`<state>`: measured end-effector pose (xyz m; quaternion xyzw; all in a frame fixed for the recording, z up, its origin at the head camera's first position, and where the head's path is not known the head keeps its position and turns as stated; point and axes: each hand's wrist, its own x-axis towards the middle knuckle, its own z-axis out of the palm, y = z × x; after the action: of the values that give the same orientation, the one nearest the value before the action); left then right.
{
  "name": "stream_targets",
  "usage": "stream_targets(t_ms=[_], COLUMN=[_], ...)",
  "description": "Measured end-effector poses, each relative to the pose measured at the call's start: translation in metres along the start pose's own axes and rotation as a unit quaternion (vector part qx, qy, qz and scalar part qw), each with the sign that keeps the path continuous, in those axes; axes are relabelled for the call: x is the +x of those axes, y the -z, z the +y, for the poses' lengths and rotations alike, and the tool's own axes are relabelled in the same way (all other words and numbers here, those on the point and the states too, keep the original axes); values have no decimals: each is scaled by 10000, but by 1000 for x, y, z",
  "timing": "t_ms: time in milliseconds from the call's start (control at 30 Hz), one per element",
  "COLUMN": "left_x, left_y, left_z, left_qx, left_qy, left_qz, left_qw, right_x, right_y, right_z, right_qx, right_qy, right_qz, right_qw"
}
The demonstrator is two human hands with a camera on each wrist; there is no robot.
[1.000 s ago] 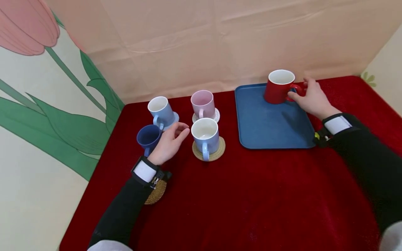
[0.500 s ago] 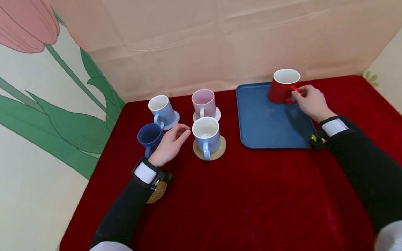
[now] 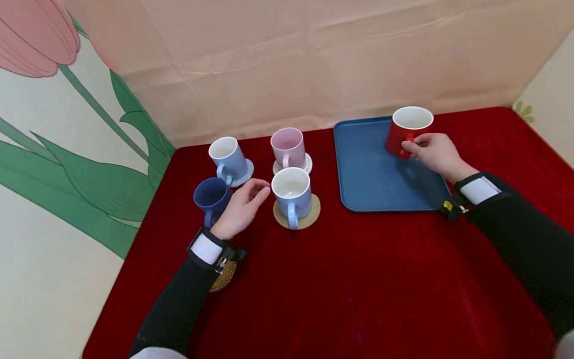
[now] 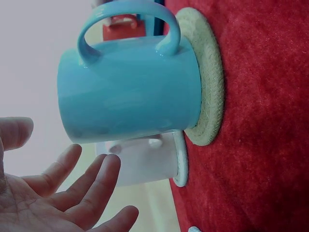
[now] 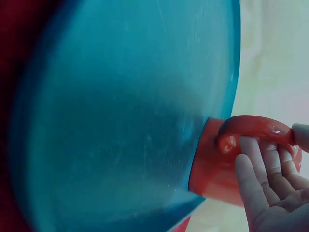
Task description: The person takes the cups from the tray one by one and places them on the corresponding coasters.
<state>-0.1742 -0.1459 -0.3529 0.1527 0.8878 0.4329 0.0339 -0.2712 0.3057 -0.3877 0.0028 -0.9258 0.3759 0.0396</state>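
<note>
On the far right part of the blue tray point(image 3: 367, 174) stands a red mug point(image 3: 395, 134), white inside. My right hand point(image 3: 439, 157) grips its handle, thumb on the outside and fingertips through the loop, as the right wrist view shows point(image 5: 275, 193). My left hand point(image 3: 238, 212) holds nothing; its fingers are relaxed and apart. It hovers between a dark blue mug point(image 3: 211, 197) and a light blue mug point(image 3: 301, 202), fingertips near the latter's rim. That light blue mug point(image 4: 130, 92) sits upright on a tan woven coaster point(image 4: 210, 92).
Behind stand a pink mug point(image 3: 293, 155) on a white coaster point(image 3: 308, 163) and another light blue mug point(image 3: 233, 164) on a light blue coaster point(image 3: 247, 172). A brown woven coaster point(image 3: 225, 278) lies partly under my left forearm. Red cloth point(image 3: 350, 279) covers the table.
My right hand has closed on the red mug's handle. The mug has shifted slightly right and turned, its handle swinging toward me. My left hand stays in place.
</note>
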Motion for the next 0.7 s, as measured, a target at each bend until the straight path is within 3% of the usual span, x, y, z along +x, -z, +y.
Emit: stream_targets(t_ms=[400, 700], left_x=[1, 0], left_y=[-1, 1], left_z=[-3, -2], left_qx=[-444, -531], left_qy=[77, 118], left_qz=[34, 16], left_qw=[9990, 9985], right_x=[-35, -63], right_y=[-16, -29], right_z=[-17, -35], right_qx=[92, 237], right_qy=[107, 260], right_qz=[-136, -513], right_qw=[9998, 9981])
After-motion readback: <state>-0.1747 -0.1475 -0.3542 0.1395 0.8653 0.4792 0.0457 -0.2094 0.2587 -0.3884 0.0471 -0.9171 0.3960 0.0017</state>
